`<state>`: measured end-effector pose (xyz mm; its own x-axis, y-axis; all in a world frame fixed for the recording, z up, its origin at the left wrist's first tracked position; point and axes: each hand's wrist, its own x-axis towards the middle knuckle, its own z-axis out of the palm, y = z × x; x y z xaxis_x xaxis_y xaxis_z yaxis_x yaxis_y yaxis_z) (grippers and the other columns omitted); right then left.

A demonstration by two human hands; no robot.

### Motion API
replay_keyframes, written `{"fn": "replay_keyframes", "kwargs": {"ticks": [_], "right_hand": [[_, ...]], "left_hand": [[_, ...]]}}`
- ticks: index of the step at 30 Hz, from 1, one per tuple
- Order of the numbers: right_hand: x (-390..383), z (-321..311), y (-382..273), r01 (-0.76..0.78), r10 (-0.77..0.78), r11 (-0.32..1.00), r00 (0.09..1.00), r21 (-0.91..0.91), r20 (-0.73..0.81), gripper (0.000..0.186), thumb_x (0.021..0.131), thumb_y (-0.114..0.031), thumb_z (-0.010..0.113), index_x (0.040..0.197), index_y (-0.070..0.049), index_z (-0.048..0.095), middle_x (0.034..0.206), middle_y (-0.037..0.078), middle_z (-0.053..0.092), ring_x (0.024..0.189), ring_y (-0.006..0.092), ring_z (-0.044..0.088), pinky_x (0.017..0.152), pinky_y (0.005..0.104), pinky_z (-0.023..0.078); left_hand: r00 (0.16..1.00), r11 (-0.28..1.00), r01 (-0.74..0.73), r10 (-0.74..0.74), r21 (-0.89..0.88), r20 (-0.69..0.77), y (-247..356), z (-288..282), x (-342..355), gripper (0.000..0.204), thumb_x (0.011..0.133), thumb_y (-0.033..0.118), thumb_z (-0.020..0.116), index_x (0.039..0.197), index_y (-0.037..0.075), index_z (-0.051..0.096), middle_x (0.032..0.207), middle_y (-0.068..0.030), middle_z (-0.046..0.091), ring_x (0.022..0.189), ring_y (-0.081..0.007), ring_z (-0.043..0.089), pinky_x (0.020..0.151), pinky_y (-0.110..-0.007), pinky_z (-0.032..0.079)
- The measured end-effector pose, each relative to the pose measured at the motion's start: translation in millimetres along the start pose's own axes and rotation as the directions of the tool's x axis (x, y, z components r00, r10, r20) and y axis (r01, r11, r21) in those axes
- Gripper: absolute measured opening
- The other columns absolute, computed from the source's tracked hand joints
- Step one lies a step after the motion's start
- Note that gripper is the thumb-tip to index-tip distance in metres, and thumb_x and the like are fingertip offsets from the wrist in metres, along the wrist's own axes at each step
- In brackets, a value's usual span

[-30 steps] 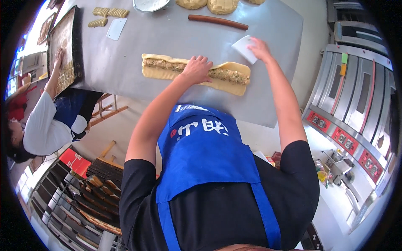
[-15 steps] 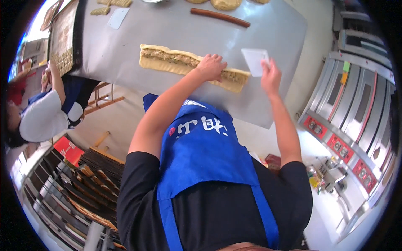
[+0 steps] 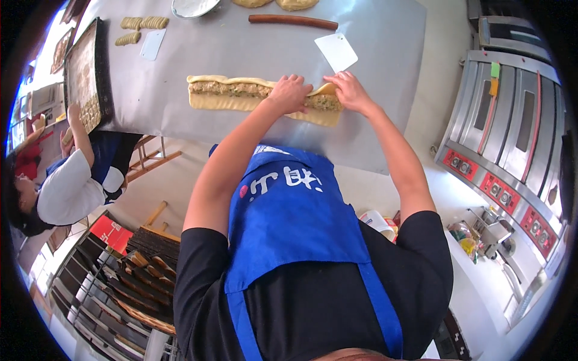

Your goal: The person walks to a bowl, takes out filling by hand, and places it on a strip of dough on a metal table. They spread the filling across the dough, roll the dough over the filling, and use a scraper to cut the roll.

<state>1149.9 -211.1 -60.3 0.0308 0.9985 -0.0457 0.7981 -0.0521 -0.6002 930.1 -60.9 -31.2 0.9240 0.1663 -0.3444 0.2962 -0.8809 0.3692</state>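
A long dough sheet (image 3: 226, 103) lies crosswise in front of me, with a strip of chunky, pale brown filling (image 3: 232, 89) along it and its far edge folded up. Over its middle, my left hand (image 3: 289, 95) has its fingers curled on the far edge, the thumb by the filling. At the right end, my right hand (image 3: 350, 91) pinches that same far edge, which is lifted there into a small peak. Just beyond the right hand, a white dough scraper (image 3: 336, 53) lies flat on the metal table (image 3: 385, 72).
Farther off are a brown rolling pin (image 3: 293, 22), dough lumps (image 3: 297, 3) and a white bowl (image 3: 194, 6). Small ridged pieces (image 3: 144, 23) and another scraper (image 3: 153, 45) lie far left. Beside a baking tray (image 3: 84, 72) works another person (image 3: 72, 186). Ovens (image 3: 506, 138) stand at right.
My right hand has put the white scraper down on the table and moved left onto the dough's right end. The dough edge there is now raised. My view has shifted slightly.
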Motion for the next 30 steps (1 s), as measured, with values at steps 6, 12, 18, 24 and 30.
{"fn": "replay_keyframes", "kwargs": {"ticks": [6,12,18,24,30], "right_hand": [[-38,-2,-24,-0.121,0.119,0.992,0.992,-0.042,-0.034,0.027,0.095,-0.008,0.064,0.119,-0.007,0.074,0.104,0.014,0.063,0.104,0.0352,0.063,0.09,0.0463,0.054],[-96,17,-64,0.044,-0.155,0.951,0.924,-0.305,-0.349,0.032,0.093,-0.005,0.065,0.124,-0.002,0.073,0.106,0.009,0.063,0.099,0.0294,0.064,0.085,0.042,0.054],[-96,29,-58,-0.077,-0.056,0.955,0.901,-0.286,-0.429,0.043,0.099,-0.021,0.068,0.137,-0.001,0.067,0.119,0.016,0.063,0.103,0.0331,0.064,0.091,0.0434,0.054],[-26,33,-33,-0.092,-0.053,0.947,0.899,-0.308,-0.435,0.059,0.105,-0.042,0.062,0.148,-0.002,0.057,0.135,0.021,0.065,0.128,0.0399,0.062,0.106,0.0498,0.05],[-75,72,-54,-0.03,-0.085,0.914,0.961,-0.405,-0.262,0.069,0.104,-0.049,0.06,0.159,-0.009,0.049,0.142,0.019,0.062,0.131,0.0388,0.059,0.103,0.0516,0.05]], "left_hand": [[0.999,0.999,-0.046,0.046,0.015,0.008,13,13,21,0.069,0.072,0.053,0.093,0.122,0.012,0.067,0.121,-0.012,0.067,0.123,-0.0317,0.062,0.102,-0.047,0.051],[0.989,0.993,-0.086,0.095,0.081,-0.113,33,19,17,0.075,0.078,0.057,0.086,0.136,0.017,0.062,0.115,-0.0085,0.067,0.117,-0.029,0.063,0.094,-0.045,0.05],[0.96,0.968,-0.064,0.126,0.242,-0.249,37,39,14,0.075,0.083,0.061,0.079,0.146,0.025,0.058,0.112,-0.005,0.068,0.112,-0.0264,0.064,0.086,-0.044,0.049],[0.983,0.97,-0.181,0.182,0.162,0.006,14,27,24,0.072,0.079,0.056,0.084,0.134,0.014,0.061,0.114,-0.0075,0.066,0.117,-0.0297,0.064,0.098,-0.047,0.053],[0.813,0.922,-0.186,0.338,0.34,-0.474,-15,34,-8,0.083,0.074,0.06,0.086,0.133,0.007,0.061,0.12,-0.0114,0.067,0.122,-0.0324,0.061,0.099,-0.053,0.051]]}}
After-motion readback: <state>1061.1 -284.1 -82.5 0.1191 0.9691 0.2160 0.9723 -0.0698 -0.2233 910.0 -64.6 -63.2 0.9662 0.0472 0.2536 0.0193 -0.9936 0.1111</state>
